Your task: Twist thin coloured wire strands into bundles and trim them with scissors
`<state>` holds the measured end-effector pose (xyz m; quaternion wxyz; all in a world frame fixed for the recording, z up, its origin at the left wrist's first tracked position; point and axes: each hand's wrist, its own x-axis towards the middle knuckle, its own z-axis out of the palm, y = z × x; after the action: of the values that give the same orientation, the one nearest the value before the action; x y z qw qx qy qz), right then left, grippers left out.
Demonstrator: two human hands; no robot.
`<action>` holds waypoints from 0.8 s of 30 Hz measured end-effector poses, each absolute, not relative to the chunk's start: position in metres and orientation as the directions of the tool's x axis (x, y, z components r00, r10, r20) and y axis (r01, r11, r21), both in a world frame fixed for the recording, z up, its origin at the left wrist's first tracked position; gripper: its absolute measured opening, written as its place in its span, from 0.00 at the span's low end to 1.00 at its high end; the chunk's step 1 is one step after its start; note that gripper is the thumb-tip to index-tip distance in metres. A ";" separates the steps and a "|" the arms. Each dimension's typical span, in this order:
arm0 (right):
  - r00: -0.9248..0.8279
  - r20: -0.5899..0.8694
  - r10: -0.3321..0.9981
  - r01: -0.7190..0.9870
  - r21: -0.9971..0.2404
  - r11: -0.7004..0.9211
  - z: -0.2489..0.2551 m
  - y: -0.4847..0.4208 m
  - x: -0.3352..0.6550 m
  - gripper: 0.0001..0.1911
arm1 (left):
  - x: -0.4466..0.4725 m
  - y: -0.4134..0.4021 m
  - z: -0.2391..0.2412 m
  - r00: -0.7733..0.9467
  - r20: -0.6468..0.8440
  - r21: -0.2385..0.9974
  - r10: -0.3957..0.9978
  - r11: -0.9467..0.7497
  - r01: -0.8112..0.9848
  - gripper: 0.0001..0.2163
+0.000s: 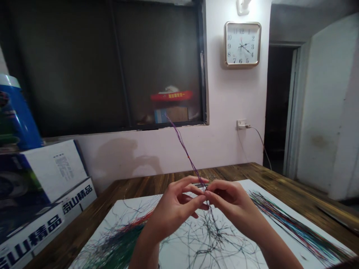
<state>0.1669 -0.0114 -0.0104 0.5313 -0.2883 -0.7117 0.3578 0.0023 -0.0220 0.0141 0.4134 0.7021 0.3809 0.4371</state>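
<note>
The left hand (174, 211) and right hand (234, 205) are close together, pinching thin purple threads (183, 149) above the white board (254, 188).

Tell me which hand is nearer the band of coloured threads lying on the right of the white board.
Right. The right hand is above the white board, just left of the band of coloured threads and not touching it; the left hand is farther away, on the right hand's far side.

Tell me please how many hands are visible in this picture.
2. The left hand and the right hand are together above a white board, close to thin purple threads. No other hands show, but some may be out of view.
</note>
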 end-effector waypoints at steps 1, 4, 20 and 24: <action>-0.271 0.548 0.792 0.060 -0.811 0.582 -0.011 -0.011 0.167 0.09 | 0.001 -0.022 0.014 0.321 0.311 0.904 0.894 -0.383 0.191 0.11; -0.289 0.521 0.803 0.102 -0.817 0.567 -0.012 -0.011 0.165 0.07 | -0.001 -0.019 0.013 0.261 0.365 0.868 0.894 -0.428 0.250 0.07; -0.278 0.534 0.799 0.054 -0.821 0.568 -0.007 -0.013 0.171 0.09 | 0.002 -0.014 0.011 0.199 0.493 0.839 0.847 -0.523 0.148 0.02; -0.267 0.528 0.806 0.012 -0.835 0.551 -0.008 -0.011 0.171 0.09 | -0.001 -0.014 0.012 0.209 0.508 0.832 0.836 -0.539 0.132 0.02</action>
<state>0.1710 -0.0111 -0.0081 0.5310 -0.2912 -0.7025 0.3740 -0.0011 -0.0137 0.0117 0.3344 0.7018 0.3445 0.5263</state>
